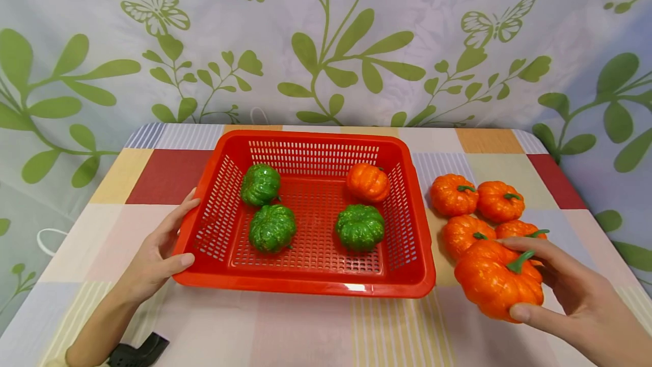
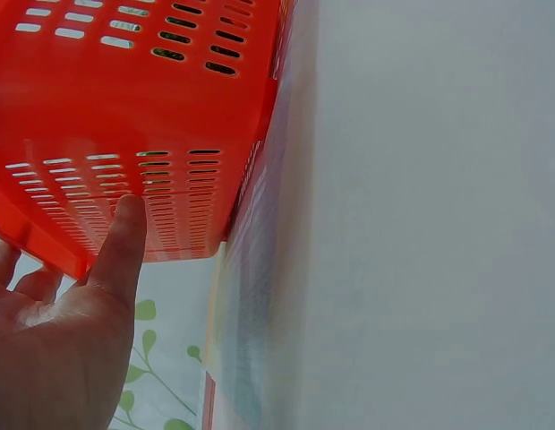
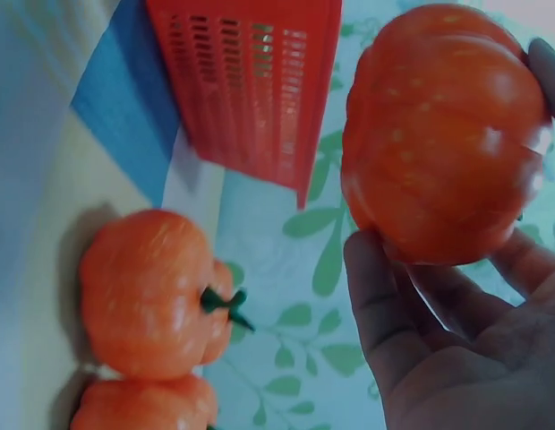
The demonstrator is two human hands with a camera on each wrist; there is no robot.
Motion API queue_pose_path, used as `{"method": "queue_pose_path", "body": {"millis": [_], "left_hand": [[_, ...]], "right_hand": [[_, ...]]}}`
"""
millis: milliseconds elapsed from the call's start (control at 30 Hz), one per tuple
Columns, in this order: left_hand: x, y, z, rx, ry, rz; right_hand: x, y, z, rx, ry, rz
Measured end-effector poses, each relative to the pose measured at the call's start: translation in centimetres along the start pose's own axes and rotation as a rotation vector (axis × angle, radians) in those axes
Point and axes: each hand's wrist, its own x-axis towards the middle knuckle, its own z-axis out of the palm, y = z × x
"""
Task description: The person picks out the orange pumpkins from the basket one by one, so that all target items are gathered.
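My right hand [image 1: 580, 293] grips an orange toy pumpkin [image 1: 496, 282] with a green stem, thumb on its near side and fingers on its far side. In the right wrist view, this pumpkin [image 3: 443, 134] is up at the height of the basket's side. My left hand [image 1: 158, 254] rests at the left end of a red plastic basket [image 1: 305, 284], its thumb and fingers fairly straight against the rim. The left wrist view has a straight digit [image 2: 125, 233] against the slotted wall. Inside the basket lie green pumpkins [image 1: 272, 228] and one orange pumpkin [image 1: 368, 182].
Several more orange pumpkins [image 1: 453, 195] cluster on the table right of the basket, partly behind the held one. A patchwork tablecloth [image 1: 295, 327] covers the table. Behind its far edge hangs a leaf-patterned curtain [image 1: 336, 16]. Beside the left wrist is a black device [image 1: 137, 351].
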Motion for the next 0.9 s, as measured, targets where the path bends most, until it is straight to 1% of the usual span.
{"method": "queue_pose_path", "body": {"millis": [33, 100, 200, 400, 567, 667, 900], "left_hand": [[0.0, 0.0, 0.0, -0.005, 0.002, 0.006], [-0.1, -0.1, 0.0, -0.004, 0.006, 0.001], [-0.1, -0.1, 0.0, -0.016, 0.004, 0.003], [0.0, -0.1, -0.1, -0.011, 0.003, -0.003], [0.1, 0.0, -0.1, -0.011, -0.002, -0.003], [0.2, 0.0, -0.2, -0.017, -0.009, -0.005], [0.1, 0.0, -0.2, -0.012, -0.001, -0.014]], "right_hand": [[-0.1, 0.0, 0.0, -0.033, 0.009, 0.003], [-0.4, 0.3, -0.1, -0.061, 0.011, 0.007], [-1.0, 1.0, -0.1, -0.106, -0.008, 0.043], [-2.0, 2.6, -0.2, -0.106, -0.101, 0.048], [-2.9, 3.9, -0.2, -0.128, -0.146, 0.131], [-3.1, 4.4, -0.1, -0.140, -0.147, 0.156], [-3.1, 5.1, 0.3, -0.131, -0.121, 0.176]]}}
